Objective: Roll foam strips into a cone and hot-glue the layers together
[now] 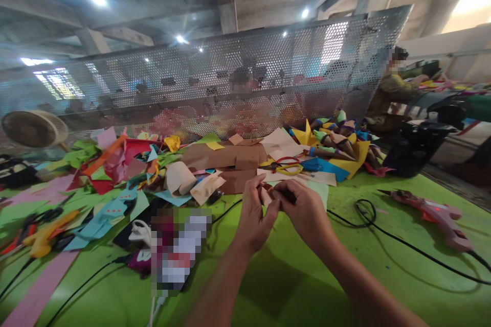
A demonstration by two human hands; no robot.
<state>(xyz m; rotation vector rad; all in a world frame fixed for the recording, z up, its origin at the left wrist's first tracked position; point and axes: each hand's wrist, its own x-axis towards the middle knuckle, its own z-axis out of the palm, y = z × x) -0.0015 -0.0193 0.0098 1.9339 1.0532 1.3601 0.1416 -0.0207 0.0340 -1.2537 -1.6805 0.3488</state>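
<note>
Close together above the green table (291, 276), my two hands meet around a small piece of tan paper (265, 197). My left hand (253, 214) grips it between thumb and fingers. My right hand (301, 204) is closed, its fingertips pinched at the right side of the same piece; part of it is hidden by the fingers. Just beyond them lie yellow-handled scissors (289, 168) among brown and cream paper sheets (282, 144). A pink glue gun (433, 214) rests on the right, its black cord running back past my hands.
Paper scraps (115, 158) in many colours pile up at the left and back. A yellow glue gun (49, 232) and a power strip (184, 250) with cords lie on the left. A perforated metal screen (230, 97) stands behind. Another person (395, 87) sits at far right.
</note>
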